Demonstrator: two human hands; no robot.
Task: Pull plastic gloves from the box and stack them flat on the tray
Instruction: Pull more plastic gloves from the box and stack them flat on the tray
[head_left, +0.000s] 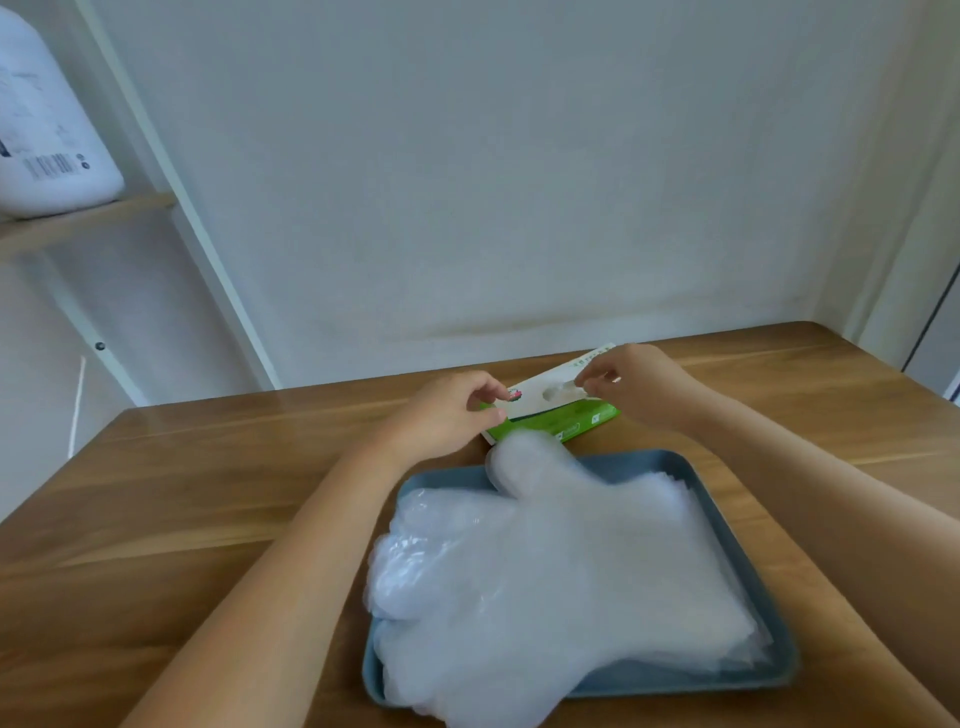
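A green and white glove box (558, 410) lies flat on the wooden table beyond the tray. My left hand (447, 415) holds its left end, thumb and fingers curled round the edge. My right hand (631, 382) pinches a bit of clear plastic glove (563, 387) at the opening in the box top. A blue-grey tray (727, 504) sits in front of me with a stack of clear plastic gloves (530, 577) lying flat on it, fingers pointing left, thumb toward the box.
The wooden table (208, 499) stands against a white wall. A shelf at the upper left carries a large white jug (47, 124). A thin white rod (77, 405) leans beside the table's left edge.
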